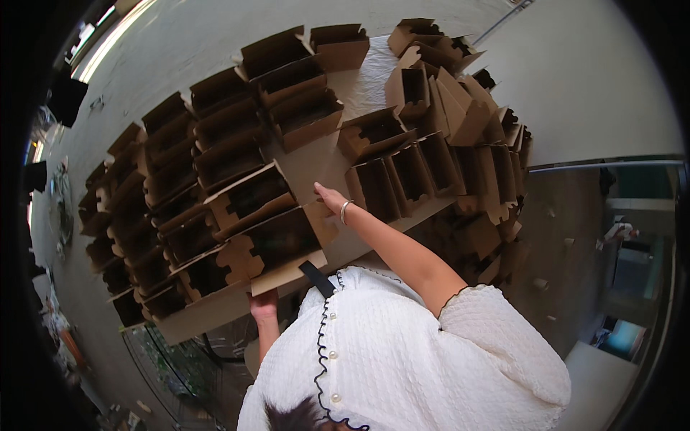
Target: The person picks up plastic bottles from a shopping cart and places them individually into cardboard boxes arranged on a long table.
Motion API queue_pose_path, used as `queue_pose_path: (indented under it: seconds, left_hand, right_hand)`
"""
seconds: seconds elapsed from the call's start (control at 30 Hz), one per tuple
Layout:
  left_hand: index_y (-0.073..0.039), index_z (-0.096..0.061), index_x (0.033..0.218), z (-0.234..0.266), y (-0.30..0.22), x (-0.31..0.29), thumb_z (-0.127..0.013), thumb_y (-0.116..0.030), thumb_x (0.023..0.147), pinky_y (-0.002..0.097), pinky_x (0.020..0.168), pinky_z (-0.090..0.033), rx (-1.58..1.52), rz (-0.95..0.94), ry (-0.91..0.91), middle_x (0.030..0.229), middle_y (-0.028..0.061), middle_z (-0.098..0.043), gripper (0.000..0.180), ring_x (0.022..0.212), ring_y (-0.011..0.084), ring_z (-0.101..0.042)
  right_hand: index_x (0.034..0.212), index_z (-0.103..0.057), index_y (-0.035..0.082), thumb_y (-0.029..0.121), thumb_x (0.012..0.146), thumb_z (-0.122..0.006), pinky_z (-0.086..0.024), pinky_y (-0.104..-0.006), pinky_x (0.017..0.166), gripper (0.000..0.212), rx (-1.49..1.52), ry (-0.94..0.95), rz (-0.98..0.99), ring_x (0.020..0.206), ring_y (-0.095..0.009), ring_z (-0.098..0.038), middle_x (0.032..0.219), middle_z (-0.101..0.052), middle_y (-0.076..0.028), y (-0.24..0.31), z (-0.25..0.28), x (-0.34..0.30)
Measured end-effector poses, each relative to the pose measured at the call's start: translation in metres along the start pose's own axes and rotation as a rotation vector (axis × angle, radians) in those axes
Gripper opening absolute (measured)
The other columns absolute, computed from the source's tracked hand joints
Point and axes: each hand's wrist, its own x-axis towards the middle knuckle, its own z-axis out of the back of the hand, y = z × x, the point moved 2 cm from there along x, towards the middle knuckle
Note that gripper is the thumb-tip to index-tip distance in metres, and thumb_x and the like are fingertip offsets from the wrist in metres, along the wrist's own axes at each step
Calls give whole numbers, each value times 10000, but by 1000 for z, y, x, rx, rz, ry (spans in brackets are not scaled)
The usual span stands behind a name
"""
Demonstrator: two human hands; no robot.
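Note:
An open brown cardboard box [287,268] lies at the near edge of the group, its cut end flap folded outward on the left. Under its near side, my left hand [264,304] grips the cardboard, with the fingertips hidden by the box. My right hand [331,199], wearing a bracelet on the wrist, is closed at the box's right end flap; its fingers are partly hidden. Just beyond this box stands another open box [251,197]. More open boxes [190,241] sit tightly side by side to the left.
Rows of open boxes cover much of the table [305,169]. To the right, several boxes [413,172] stand together, with a jumbled heap [460,108] behind them. A wire-frame container [172,366] with green contents is below the table at left. A pale panel [589,86] stands at right.

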Motion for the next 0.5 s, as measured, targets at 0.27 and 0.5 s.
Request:
queue_pose_path:
  seconds: [0.27,0.5]
  left_hand:
    - [-22,-607,1115,-8,6,-6,-436,-282,944,482,972,-440,112,-33,-276,1174,174,-603,355,1095,342,-557]
    - [38,-569,973,-97,49,-107,-478,-114,940,377,807,-530,226,-66,-460,975,138,-617,180,909,266,-588]
  right_hand:
    - [1058,-621,98,-11,680,-583,-401,-385,968,395,-773,-937,1007,1056,-285,-555,1016,-630,-98,115,159,-57]
    - [935,-708,181,101,781,-638,-416,-399,928,188,-1263,-508,315,1100,-255,-545,1042,-663,-58,69,219,10]
